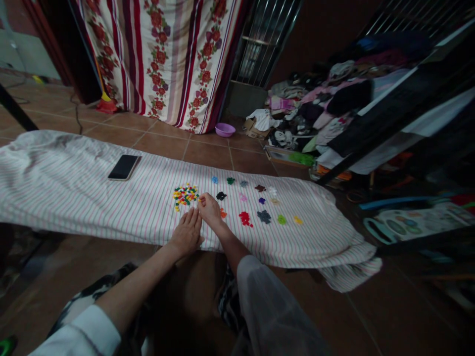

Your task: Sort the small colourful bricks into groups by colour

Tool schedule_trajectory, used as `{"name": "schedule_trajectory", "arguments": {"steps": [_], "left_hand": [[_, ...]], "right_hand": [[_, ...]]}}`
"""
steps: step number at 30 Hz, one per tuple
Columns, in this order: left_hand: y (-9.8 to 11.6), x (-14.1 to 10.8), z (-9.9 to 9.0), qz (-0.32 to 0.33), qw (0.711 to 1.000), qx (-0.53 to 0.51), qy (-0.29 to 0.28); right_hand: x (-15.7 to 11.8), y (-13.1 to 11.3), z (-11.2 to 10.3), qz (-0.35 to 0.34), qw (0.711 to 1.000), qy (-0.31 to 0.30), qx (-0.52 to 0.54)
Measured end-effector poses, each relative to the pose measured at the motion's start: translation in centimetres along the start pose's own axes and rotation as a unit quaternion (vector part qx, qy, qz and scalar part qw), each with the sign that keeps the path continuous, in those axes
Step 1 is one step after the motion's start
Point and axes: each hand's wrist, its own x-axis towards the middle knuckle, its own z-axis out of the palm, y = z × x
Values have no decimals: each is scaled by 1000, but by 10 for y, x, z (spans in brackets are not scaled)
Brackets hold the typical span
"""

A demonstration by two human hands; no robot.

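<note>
My left hand (186,232) lies flat on the striped cloth (156,198), fingers stretched toward a mixed pile of small coloured pieces (184,195). Beside it, my right hand (209,208) has its fingers pinched at the right edge of that pile; a tiny yellowish bit shows at the fingertips, too small to name. Sorted little heaps sit right of my hands, among them black (221,196), red (245,218), dark grey (264,216), lime green (281,219) and yellow (298,220). An orange heap (223,212) is partly hidden behind my right hand.
A phone (124,167) lies on the cloth at the left. Beyond the padded surface are a floral curtain (159,59), a purple basin (224,129) and a heap of clothes (315,104). A dark slanting bar (356,155) stands at the right.
</note>
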Motion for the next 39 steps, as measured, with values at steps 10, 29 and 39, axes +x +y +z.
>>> {"name": "schedule_trajectory", "arguments": {"steps": [10, 29, 39], "left_hand": [[-1, 2, 23, 2, 994, 9, 109], [-3, 1, 29, 18, 988, 11, 153], [-2, 1, 29, 14, 989, 23, 145]], "right_hand": [[0, 13, -34, -44, 998, 39, 26], [-61, 189, -224, 169, 947, 234, -142], [-75, 232, -241, 297, 927, 179, -144]]}}
